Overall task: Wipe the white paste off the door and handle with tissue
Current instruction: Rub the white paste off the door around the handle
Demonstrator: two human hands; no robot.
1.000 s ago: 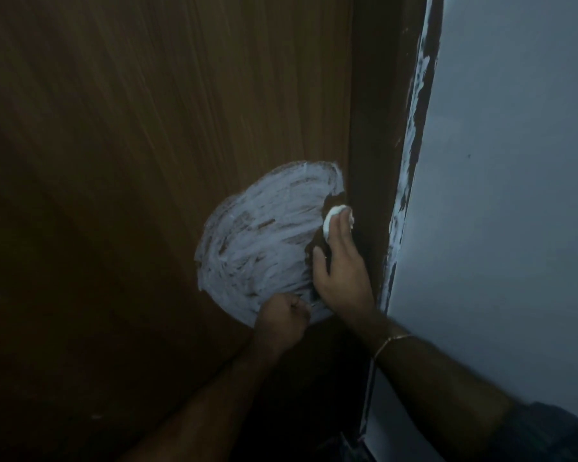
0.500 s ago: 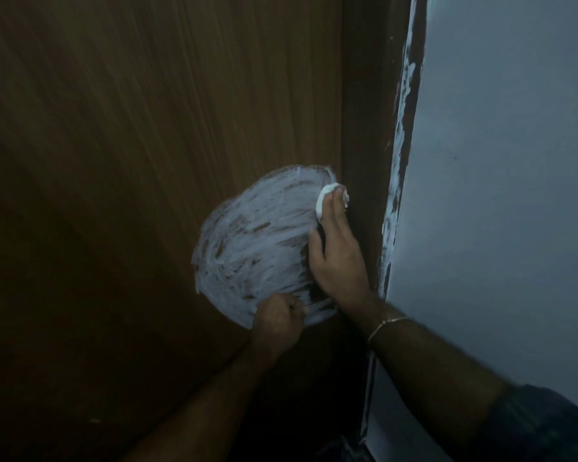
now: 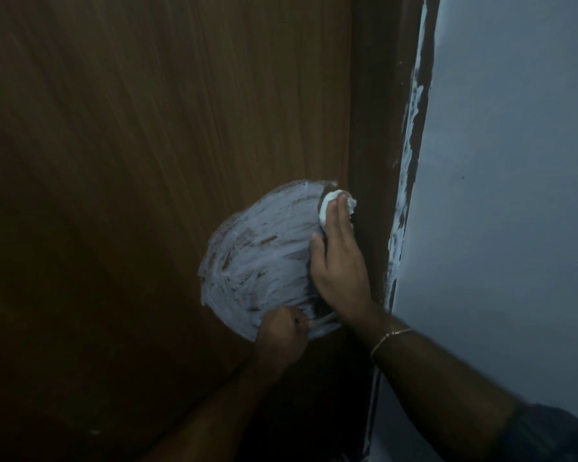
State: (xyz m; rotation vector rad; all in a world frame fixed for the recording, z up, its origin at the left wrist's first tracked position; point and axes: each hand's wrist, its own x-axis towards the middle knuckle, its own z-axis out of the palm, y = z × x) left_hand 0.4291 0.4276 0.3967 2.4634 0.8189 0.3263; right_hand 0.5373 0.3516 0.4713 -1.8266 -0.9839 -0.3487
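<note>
A brown wooden door (image 3: 147, 161) carries a round smear of white paste (image 3: 257, 258) near its right edge. My right hand (image 3: 339, 261) lies flat on the door at the smear's right side, fingertips pressing a wad of white tissue (image 3: 329, 203) onto the smear's top right corner. My left hand (image 3: 281, 335) is closed in a fist at the bottom of the smear, gripping the door handle (image 3: 326, 319), of which only a pale sliver shows.
A dark door frame (image 3: 377, 128) runs up the right of the door, its outer edge streaked with white paint (image 3: 411, 135). A pale blue-grey wall (image 3: 514, 195) fills the right side. The scene is dim.
My right hand has slid the tissue upward along the smear's right edge to its top corner. My left hand stays closed at the bottom of the smear.
</note>
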